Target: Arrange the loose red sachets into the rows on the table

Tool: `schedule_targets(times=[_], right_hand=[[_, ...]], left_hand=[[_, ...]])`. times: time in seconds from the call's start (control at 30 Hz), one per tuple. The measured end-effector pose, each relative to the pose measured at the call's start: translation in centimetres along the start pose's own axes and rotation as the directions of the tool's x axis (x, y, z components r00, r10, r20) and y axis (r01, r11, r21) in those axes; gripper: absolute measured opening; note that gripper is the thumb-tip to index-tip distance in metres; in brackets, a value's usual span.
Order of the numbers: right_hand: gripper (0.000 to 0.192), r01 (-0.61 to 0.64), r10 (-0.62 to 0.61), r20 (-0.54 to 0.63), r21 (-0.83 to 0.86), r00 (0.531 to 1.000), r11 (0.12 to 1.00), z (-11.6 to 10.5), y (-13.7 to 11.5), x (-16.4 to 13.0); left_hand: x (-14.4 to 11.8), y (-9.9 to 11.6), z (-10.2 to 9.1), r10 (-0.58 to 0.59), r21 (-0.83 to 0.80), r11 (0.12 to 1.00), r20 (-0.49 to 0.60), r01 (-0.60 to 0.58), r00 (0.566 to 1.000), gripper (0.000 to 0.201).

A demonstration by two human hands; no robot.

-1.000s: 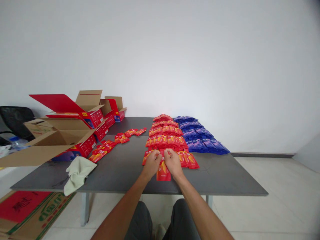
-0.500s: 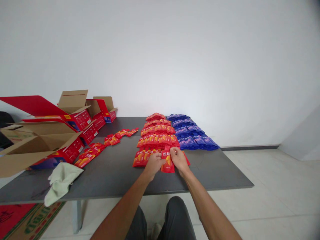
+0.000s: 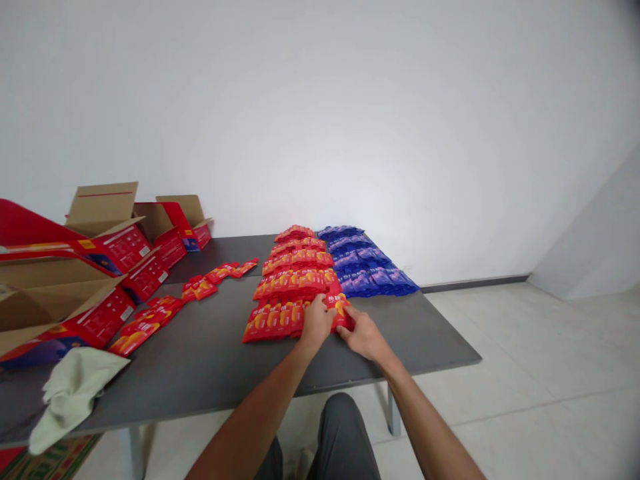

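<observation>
Between my two hands is a red packet (image 3: pixel 338 305) with orange fruit and white lettering on it. It lies at the right end of the nearest row of red packets (image 3: pixel 273 321). My left hand (image 3: pixel 318 323) has its fingers closed on the packet's left edge. On the opposite side, my right hand (image 3: pixel 364 335) pinches the lower right edge, thumb near the bottom corner. More rows of overlapping red packets (image 3: pixel 295 280) stretch away behind. Beside them on the right lie rows of blue packets (image 3: pixel 373 280).
Open red cardboard boxes (image 3: pixel 107 310) crowd the left of the dark grey table (image 3: pixel 210 360). Loose red packets (image 3: pixel 150 320) trail along in front of them. A pale green cloth (image 3: pixel 75 393) hangs over the table's front edge. A white wall (image 3: pixel 350 120) rises behind.
The packet between my hands has gone from held upright in front of the row to lying lower at its right end. My right hand has shifted down its edge. The view has swung rightward.
</observation>
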State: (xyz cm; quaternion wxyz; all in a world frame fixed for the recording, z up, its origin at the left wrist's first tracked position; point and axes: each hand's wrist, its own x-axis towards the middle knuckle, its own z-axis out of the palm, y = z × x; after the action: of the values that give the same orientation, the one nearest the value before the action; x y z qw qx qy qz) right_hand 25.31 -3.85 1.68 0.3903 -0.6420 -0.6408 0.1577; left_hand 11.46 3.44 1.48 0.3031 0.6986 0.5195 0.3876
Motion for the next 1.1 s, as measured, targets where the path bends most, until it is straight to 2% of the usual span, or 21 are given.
schedule_targets(times=[0.07,0.2,0.37,0.5,0.63,0.83,0.97,1.1], right_hand=[[0.049,0.042,-0.035,0.057,-0.128,0.998,0.991,-0.3,0.3,-0.1],[0.033,0.059,-0.037,0.082,-0.281,0.996,0.958,-0.5,0.8,-0.1],[0.038,0.032,-0.01,0.072,-0.323,0.997,0.946,-0.4,0.9,-0.5],[0.048,0.024,-0.004,0.066,-0.312,0.998,0.95,0.0,1.2,-0.8],[0.054,0.022,-0.002,0.068,-0.287,0.998,0.958,0.3,1.7,-0.9],[0.059,0.032,-0.012,0.069,-0.296,0.998,0.955,0.2,1.1,-1.0],[0.059,0.059,-0.039,0.067,-0.326,0.997,0.943,0.3,-0.3,-0.6],[0.054,0.098,-0.085,0.053,-0.345,0.995,0.933,1.5,-2.5,0.3]], left_hand=[[0.1,0.3,0.5,0.031,0.094,0.995,0.03,-0.034,0.999,0.03],[0.2,0.9,1.2,0.065,0.263,0.961,0.092,-0.088,0.994,0.017],[-0.4,1.6,0.9,0.07,0.43,0.896,0.109,-0.11,0.992,0.024],[-1.2,1.9,0.4,0.16,0.554,0.808,0.123,-0.201,0.979,0.029],[-1.6,1.7,0.3,0.188,0.579,0.782,0.135,-0.232,0.973,0.031],[-1.8,1.6,-0.2,0.182,0.548,0.807,0.12,-0.219,0.976,0.031],[-2.1,1.8,-1.6,0.186,0.515,0.831,0.1,-0.211,0.978,0.031],[-2.3,1.4,-3.8,0.179,0.512,0.838,0.072,-0.19,0.981,0.031]])
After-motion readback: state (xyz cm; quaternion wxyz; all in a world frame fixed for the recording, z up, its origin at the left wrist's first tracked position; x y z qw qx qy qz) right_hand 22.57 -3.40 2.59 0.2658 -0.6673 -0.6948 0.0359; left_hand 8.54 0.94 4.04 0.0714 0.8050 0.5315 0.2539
